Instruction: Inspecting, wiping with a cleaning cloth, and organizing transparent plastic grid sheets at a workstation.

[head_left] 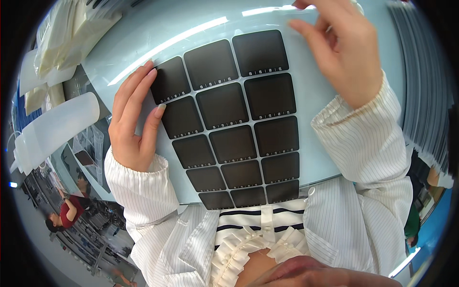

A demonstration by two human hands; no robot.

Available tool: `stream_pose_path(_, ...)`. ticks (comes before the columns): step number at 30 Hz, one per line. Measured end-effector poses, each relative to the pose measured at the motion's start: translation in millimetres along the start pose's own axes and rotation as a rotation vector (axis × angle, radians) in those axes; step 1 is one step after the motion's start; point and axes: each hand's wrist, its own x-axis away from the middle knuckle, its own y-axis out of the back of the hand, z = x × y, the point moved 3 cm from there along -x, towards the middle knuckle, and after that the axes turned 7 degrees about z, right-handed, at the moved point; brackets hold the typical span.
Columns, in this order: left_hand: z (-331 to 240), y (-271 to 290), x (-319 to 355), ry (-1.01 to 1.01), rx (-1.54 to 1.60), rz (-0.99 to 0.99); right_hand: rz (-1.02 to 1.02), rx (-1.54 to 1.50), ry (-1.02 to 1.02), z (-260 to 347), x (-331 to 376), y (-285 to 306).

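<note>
In front of me a sheet of dark, rounded rectangular panels [222,106] lies flat on the pale, glossy table [138,55]. The panels stand in three columns and several rows, each with small pale marks along its lower edge. At the sheet's upper left edge, my left hand [136,117] rests with its fingers stretched out and the thumb apart, fingertips touching the outer panels. My right hand [342,50] is beyond the sheet's upper right corner, bent at the wrist. Its thumb and index finger are apart, with nothing seen between them; the other fingers are partly hidden.
A white squeeze bottle [60,126] lies at the left, near stacked clear plastic sheets [76,31]. A clear plastic piece [91,148] is below it. Along the right stands a tall stack of grey sheets [425,81]. A person in red [69,213] is at the lower left.
</note>
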Motion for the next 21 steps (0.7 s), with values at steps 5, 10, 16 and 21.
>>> stream_pose_path(5,1,0,2,-0.003,-0.005,0.008,0.017,0.018,0.165,-1,1,-8)
stream_pose_path(10,2,1,5,0.004,0.001,0.009,0.020,-0.033,0.145,-1,1,-13)
stream_pose_path(16,8,7,7,-0.009,0.075,-0.048,0.026,-0.220,-0.017,5,-2,-11)
stream_pose_path(21,20,2,11,0.088,0.349,-0.226,-0.104,-0.339,0.084,7,0,-11)
